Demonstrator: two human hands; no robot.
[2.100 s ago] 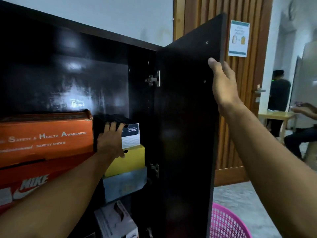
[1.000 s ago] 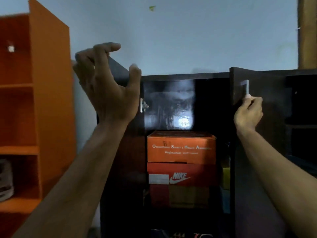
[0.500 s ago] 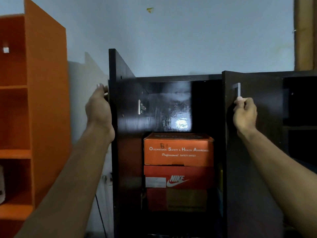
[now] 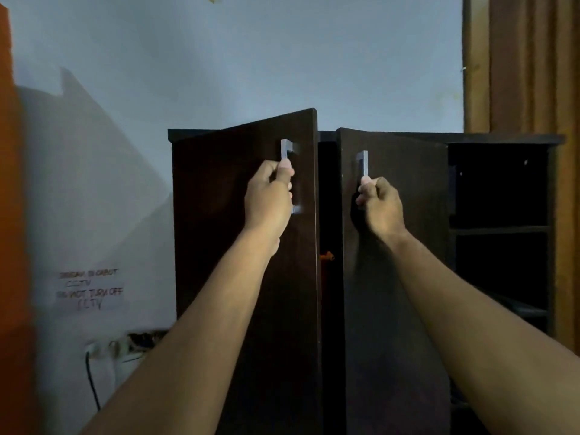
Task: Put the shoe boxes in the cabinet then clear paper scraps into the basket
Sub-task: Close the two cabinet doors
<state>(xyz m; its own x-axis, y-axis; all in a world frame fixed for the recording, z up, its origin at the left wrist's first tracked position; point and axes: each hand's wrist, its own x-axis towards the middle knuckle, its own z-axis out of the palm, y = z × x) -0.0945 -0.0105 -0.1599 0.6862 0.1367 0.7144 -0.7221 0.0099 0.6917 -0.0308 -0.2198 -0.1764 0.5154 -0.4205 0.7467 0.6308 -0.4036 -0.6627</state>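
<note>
A dark brown cabinet (image 4: pixel 439 138) stands against the wall with both doors nearly shut and a narrow gap between them. My left hand (image 4: pixel 270 196) grips the silver handle (image 4: pixel 286 150) of the left door (image 4: pixel 226 215). My right hand (image 4: pixel 378 205) grips the silver handle (image 4: pixel 363 164) of the right door (image 4: pixel 408 189). Through the gap only a sliver of an orange shoe box (image 4: pixel 327 255) shows; the other boxes are hidden behind the doors. No basket or paper scraps are in sight.
An open dark shelf section (image 4: pixel 499 189) adjoins the cabinet on the right, with a wooden slat panel (image 4: pixel 533 64) beyond. An orange shelf unit's edge (image 4: pixel 12 215) sits at far left. A paper notice (image 4: pixel 89 290) and a power strip (image 4: pixel 125 346) with a cable are on the wall.
Both doors have swung inward from wide open to almost shut. My left hand moved from the left door's outer edge to its handle. The stacked shoe boxes are now hidden.
</note>
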